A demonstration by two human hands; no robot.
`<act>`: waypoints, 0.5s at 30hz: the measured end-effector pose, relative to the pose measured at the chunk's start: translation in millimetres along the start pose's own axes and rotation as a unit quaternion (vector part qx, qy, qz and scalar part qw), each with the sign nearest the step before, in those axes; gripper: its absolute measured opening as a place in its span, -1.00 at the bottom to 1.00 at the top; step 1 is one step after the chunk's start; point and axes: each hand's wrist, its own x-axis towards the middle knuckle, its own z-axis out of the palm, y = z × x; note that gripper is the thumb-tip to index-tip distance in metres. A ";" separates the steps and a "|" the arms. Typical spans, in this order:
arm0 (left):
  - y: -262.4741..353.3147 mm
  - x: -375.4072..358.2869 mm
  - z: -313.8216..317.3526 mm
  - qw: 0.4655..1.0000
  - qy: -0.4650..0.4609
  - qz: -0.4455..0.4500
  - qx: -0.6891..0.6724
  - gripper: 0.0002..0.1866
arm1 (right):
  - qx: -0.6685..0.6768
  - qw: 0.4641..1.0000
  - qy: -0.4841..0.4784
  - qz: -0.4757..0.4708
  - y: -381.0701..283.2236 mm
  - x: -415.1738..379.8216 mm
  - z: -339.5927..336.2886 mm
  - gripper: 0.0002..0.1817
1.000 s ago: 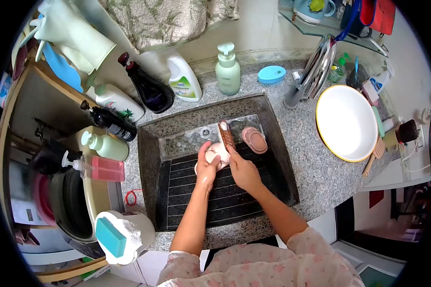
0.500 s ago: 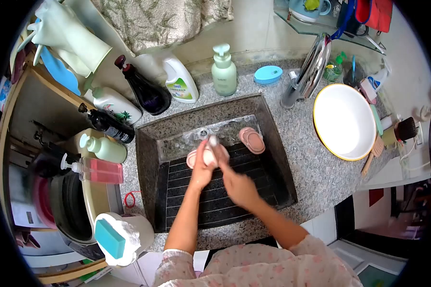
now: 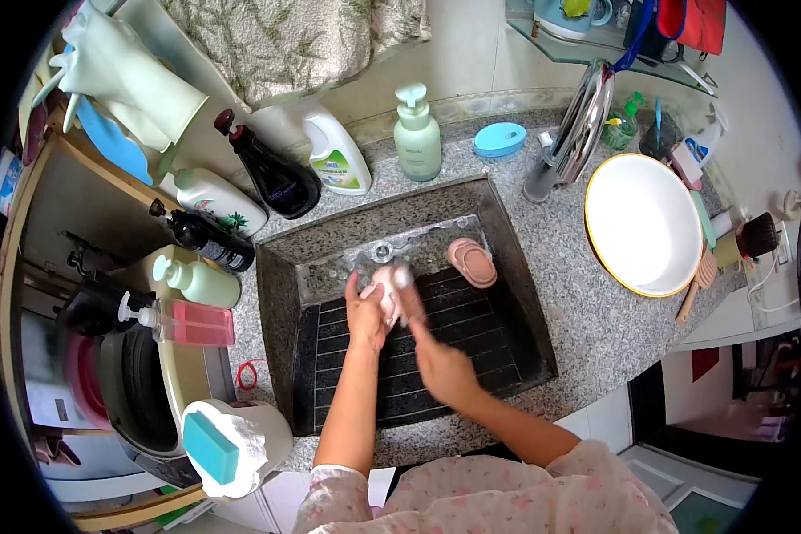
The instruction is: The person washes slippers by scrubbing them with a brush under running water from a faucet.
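Observation:
Over the stone sink [image 3: 511, 231], my left hand [image 3: 366, 316] grips a small pink shoe [image 3: 388, 298], its fingers wrapped round the sole. My right hand [image 3: 445, 369] is closed on a brush, blurred by motion, with its whitish head [image 3: 403, 277] against the shoe. A second pink shoe [image 3: 473, 263] lies in the sink's upper right part, to the right of both hands. Black ribbed matting [image 3: 436, 392] covers the sink floor below my hands. The drain [image 3: 382, 252] is just above my left hand.
Several bottles, among them a green pump bottle [image 3: 416, 133], stand behind and left of the sink. A chrome faucet [image 3: 583, 125] and a white basin [image 3: 643, 226] are on the right. A blue sponge [image 3: 211, 447] rests on a white container [image 3: 267, 427] at lower left.
The shoe in my left hand has turned more upright and shifted slightly. My right hand, with the brush, has moved a little downward. The view has shifted slightly.

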 end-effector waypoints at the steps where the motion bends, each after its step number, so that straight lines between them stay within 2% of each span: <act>1: -4.1 1.1 -0.9 0.999 0.026 -0.011 -0.021 -0.30 | -0.014 1.000 0.013 -0.012 0.3 1.2 3.9 -0.48; 2: -9.6 2.0 -0.5 0.998 0.051 -0.022 -0.042 -0.31 | -0.027 0.999 0.026 -0.024 3.6 4.1 8.4 -0.49; 4: -17.2 -3.8 2.1 0.997 0.043 -0.027 -0.051 -0.32 | 0.030 0.995 0.094 -0.003 12.5 40.5 4.7 -0.50; 5: -19.3 -1.1 0.1 0.998 0.046 -0.016 -0.032 -0.34 | 0.059 0.996 0.060 0.043 10.8 45.7 -1.7 -0.52; 6: -18.0 3.7 -4.8 0.998 0.045 -0.015 -0.029 -0.34 | 0.061 0.995 0.061 0.044 3.0 34.6 -2.9 -0.52; 8: -9.9 15.4 -12.3 0.996 0.070 -0.035 -0.044 -0.34 | 0.037 0.999 -0.013 0.029 -8.2 -0.5 5.2 -0.53; 9: -6.0 8.9 -3.2 0.994 0.085 -0.030 -0.059 -0.32 | 0.052 0.998 -0.019 -0.020 -9.2 -10.0 10.7 -0.55; 10: -6.0 2.8 3.4 0.993 0.073 -0.034 -0.083 -0.34 | 0.051 0.998 -0.020 -0.020 -3.4 -0.4 13.7 -0.55; 12: -22.1 6.2 -1.7 0.997 0.021 -0.057 -0.040 -0.44 | -0.019 0.999 0.045 -0.004 5.3 33.5 12.4 -0.54; 13: -24.9 4.5 4.1 0.997 0.020 -0.060 -0.046 -0.53 | 0.002 0.998 0.055 0.018 7.5 49.3 2.1 -0.54; 14: -27.0 13.0 -2.1 0.997 0.020 -0.061 -0.045 -0.53 | 0.022 0.995 0.089 -0.028 15.4 51.4 2.8 -0.51; 15: -29.0 30.5 -13.9 0.986 -0.020 -0.105 -0.127 -0.57 | 0.001 0.998 0.057 -0.032 12.7 40.7 1.3 -0.50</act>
